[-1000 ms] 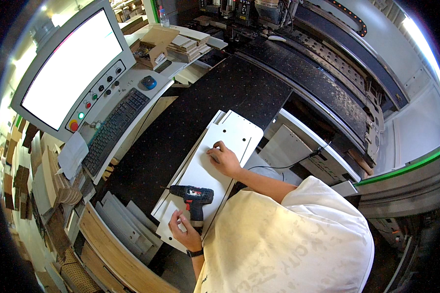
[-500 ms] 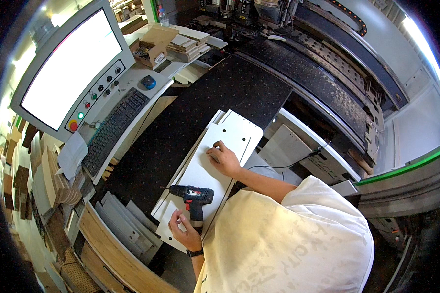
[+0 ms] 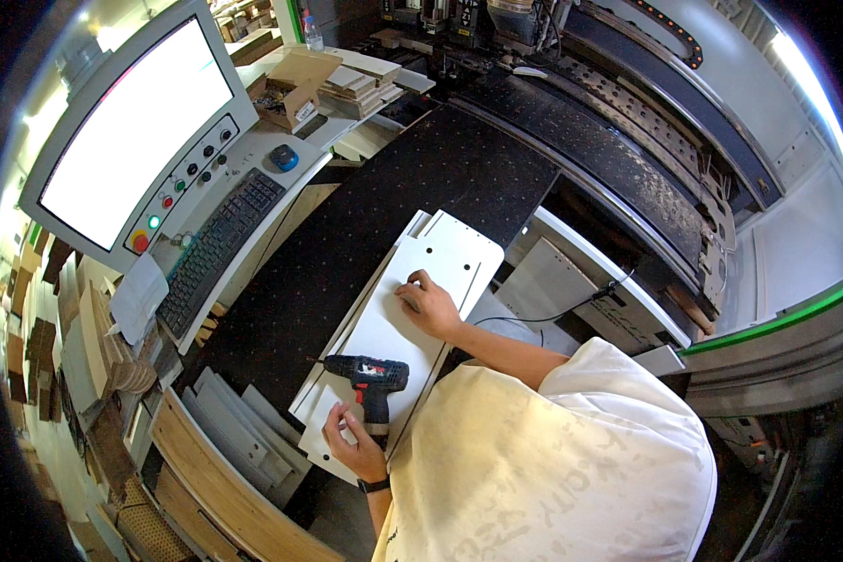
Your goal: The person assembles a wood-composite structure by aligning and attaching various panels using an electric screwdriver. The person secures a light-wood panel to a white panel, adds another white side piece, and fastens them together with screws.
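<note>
A stack of white panels [image 3: 405,328] with small dark holes lies at an angle before me. On top of it rests a black cordless drill [image 3: 375,377] with red accents, its bit toward the left edge. My left hand [image 3: 354,448], with a dark band at the wrist, is palm up beside the drill's handle; its fingers are loosely bent and apart, with nothing visible in them. My right hand [image 3: 431,307] rests on the upper panel, fingers curled inward. Whatever its fingertips may hold is hidden.
Beneath the panels stretches a black speckled table [image 3: 347,220]. To the left stand a monitor console [image 3: 140,122], a keyboard [image 3: 223,245] and a blue mouse [image 3: 284,157]. An open cardboard box [image 3: 290,94] is farther back. Upright grey-white boards [image 3: 244,426] stand at lower left.
</note>
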Demonstrator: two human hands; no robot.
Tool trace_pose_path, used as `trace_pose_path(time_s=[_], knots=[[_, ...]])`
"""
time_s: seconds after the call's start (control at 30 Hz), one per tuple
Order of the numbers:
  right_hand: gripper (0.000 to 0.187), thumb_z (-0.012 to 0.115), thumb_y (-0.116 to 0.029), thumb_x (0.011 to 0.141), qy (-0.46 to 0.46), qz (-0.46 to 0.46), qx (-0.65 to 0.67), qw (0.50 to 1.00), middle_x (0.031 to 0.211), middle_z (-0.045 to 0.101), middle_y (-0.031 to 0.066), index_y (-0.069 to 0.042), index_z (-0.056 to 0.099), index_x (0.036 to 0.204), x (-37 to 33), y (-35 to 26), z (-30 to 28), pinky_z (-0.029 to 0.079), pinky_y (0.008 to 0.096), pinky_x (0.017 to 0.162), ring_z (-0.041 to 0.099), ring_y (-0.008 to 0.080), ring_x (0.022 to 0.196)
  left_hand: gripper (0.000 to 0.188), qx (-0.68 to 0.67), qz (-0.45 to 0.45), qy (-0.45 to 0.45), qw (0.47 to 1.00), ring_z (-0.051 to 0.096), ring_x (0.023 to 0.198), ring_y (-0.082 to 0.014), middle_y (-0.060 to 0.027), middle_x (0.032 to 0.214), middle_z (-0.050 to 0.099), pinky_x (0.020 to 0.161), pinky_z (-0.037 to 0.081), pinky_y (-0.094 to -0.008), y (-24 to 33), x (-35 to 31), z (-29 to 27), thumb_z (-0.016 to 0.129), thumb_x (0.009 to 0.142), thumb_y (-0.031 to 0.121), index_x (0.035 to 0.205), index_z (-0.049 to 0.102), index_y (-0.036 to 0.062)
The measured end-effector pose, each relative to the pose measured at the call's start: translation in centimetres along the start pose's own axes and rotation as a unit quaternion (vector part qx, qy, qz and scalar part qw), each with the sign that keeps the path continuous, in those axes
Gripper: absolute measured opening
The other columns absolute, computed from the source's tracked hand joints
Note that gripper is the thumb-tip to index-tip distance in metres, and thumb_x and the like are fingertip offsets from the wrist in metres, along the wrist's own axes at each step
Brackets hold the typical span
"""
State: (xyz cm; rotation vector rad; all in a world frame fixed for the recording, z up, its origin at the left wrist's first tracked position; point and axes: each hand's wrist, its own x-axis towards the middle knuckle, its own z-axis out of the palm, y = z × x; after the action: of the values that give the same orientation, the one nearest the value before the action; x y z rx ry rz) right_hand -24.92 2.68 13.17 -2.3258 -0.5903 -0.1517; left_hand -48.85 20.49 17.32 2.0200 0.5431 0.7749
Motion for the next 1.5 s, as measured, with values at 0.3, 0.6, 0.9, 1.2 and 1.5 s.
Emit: trace_pose_path(time_s=[0.3, 0.6, 0.9, 1.2, 1.5], knots=[[0.024, 0.068, -0.015, 0.088, -0.002, -0.008, 0.009, 1.000, 0.118, 0.055, 0.0139, -0.010, 0.066, 0.111, 0.0, 0.1, -0.1, 0.057, 0.0457, 0.080, 0.067, 0.0349, 0.088, 0.025, -0.002, -0.003, 0.001, 1.000, 0.061, 0.100, -0.0284, -0.0134, 0.111, 0.071, 0.080, 0.048, -0.0387, 0.1, -0.2, 0.1, 0.056, 0.101, 0.012, 0.121, 0.063, -0.0011], [0.020, 0.068, -0.014, 0.089, 0.014, -0.026, 0.005, 1.000, 0.116, 0.057, 0.0131, -0.009, 0.068, 0.108, -0.1, 0.3, 0.0, 0.056, 0.0430, 0.080, 0.067, 0.0318, 0.087, 0.023, -0.007, 0.000, 0.001, 1.000, 0.061, 0.100, -0.0286, -0.0131, 0.110, 0.071, 0.081, 0.048, -0.0384, 0.7, -0.6, 0.3, 0.057, 0.100, 0.010, 0.119, 0.064, -0.0010], [0.023, 0.066, -0.014, 0.087, -0.013, -0.002, 0.016, 1.000, 0.118, 0.056, 0.0135, -0.009, 0.067, 0.110, 0.0, 0.0, -0.3, 0.056, 0.0448, 0.082, 0.065, 0.0353, 0.093, 0.024, 0.001, 0.004, -0.004, 1.000, 0.061, 0.098, -0.0297, -0.0146, 0.109, 0.070, 0.080, 0.048, -0.0385, 0.9, -0.5, 0.4, 0.057, 0.100, 0.012, 0.118, 0.064, -0.0025], [0.019, 0.069, -0.015, 0.088, 0.012, -0.018, -0.007, 1.000, 0.115, 0.058, 0.0123, -0.011, 0.070, 0.107, 0.0, 0.2, 0.1, 0.057, 0.0411, 0.079, 0.067, 0.0302, 0.086, 0.023, 0.004, 0.002, -0.003, 1.000, 0.062, 0.098, -0.0297, -0.0146, 0.107, 0.070, 0.081, 0.048, -0.0386, 1.1, -0.4, 0.4, 0.057, 0.100, 0.012, 0.117, 0.064, -0.0020], [0.021, 0.069, -0.014, 0.088, 0.001, -0.011, -0.005, 1.000, 0.117, 0.057, 0.0122, -0.010, 0.069, 0.108, 0.0, -0.1, -0.2, 0.056, 0.0414, 0.081, 0.067, 0.0306, 0.089, 0.023, 0.003, 0.005, -0.008, 1.000, 0.061, 0.100, -0.0286, -0.0134, 0.108, 0.071, 0.081, 0.048, -0.0383, 1.3, -0.4, 0.3, 0.057, 0.100, 0.012, 0.118, 0.065, -0.0012]])
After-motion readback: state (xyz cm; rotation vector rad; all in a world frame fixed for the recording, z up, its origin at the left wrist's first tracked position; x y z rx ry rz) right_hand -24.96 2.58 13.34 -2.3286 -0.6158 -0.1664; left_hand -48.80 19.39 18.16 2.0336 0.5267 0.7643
